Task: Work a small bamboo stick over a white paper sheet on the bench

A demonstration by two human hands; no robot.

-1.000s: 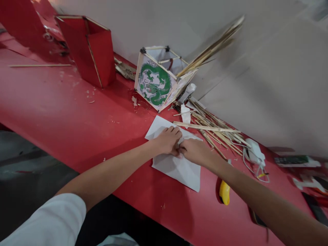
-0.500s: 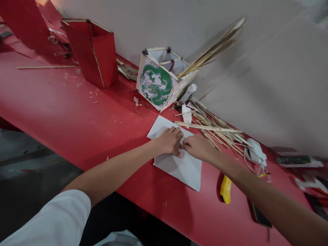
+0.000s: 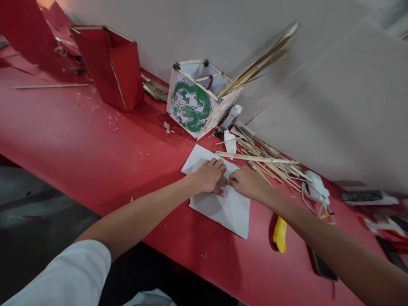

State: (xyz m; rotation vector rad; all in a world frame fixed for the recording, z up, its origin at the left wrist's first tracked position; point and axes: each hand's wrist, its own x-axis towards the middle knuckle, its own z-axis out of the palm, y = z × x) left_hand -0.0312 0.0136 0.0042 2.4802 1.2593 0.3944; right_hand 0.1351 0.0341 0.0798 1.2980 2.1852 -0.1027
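A sheet of white paper (image 3: pixel 231 216) lies slantwise on the red table (image 3: pixel 127 140). My left hand (image 3: pixel 211 176) rests flat on the middle of the sheet, fingers pointing away and thumb apart toward the right. Close beside it, my right hand (image 3: pixel 245 182) bends down onto the paper with its fingers curled together near the left thumb. Whatever the right fingers pinch is hidden or too small to make out. Just beyond the sheet, a long flat bamboo strip (image 3: pixel 255 157) lies across a pile of thin bamboo sticks (image 3: pixel 270 146).
A lantern with a green dragon (image 3: pixel 191 106) stands behind the paper, long sticks (image 3: pixel 261 61) leaning out of it. Left of it is a red lantern (image 3: pixel 126 76). A yellow-handled tool (image 3: pixel 279 234) and a phone (image 3: pixel 323 265) lie near my right forearm, a white power strip (image 3: pixel 317 187) farther back.
The whole view has shifted slightly, so things appear a little farther left. Both hands stay in nearly the same place on the paper.
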